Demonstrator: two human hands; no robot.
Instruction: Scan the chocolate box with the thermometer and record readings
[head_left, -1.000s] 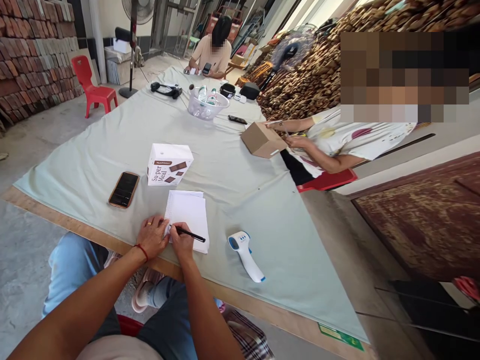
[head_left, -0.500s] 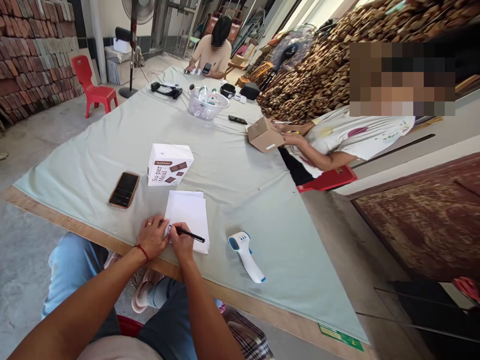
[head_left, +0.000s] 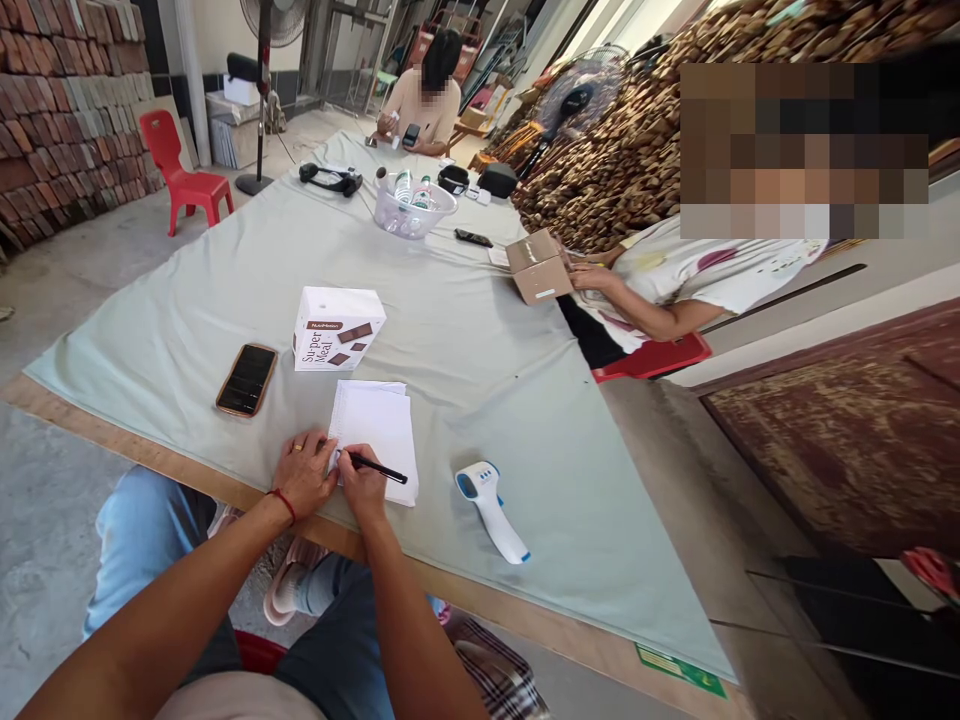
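My right hand (head_left: 363, 485) grips a black pen (head_left: 384, 468), its tip down at the left side of a white notepad (head_left: 379, 425). Flat on the pad's left edge and the cloth lies my left hand (head_left: 306, 475), fingers stretched out, a ring and a red cord on it. Just beyond the pad stands a white box (head_left: 337, 330) with chocolate pieces printed on it. To the left of the box rests a phone (head_left: 247, 380) with a dark screen. A white and blue infrared thermometer (head_left: 491, 510) lies right of the pad. Any writing is too small to read.
A clear basin (head_left: 414, 215) of bottles stands farther up the cloth-covered table (head_left: 247, 270). At the right, a person holds a cardboard box (head_left: 538, 268); another person (head_left: 424, 105) sits at the far end. A red chair (head_left: 184, 175) is on the left.
My hands hold nearly the same pose, with the pen still at the pad. The person at the right has turned and shifted the cardboard box; the far person has raised a hand.
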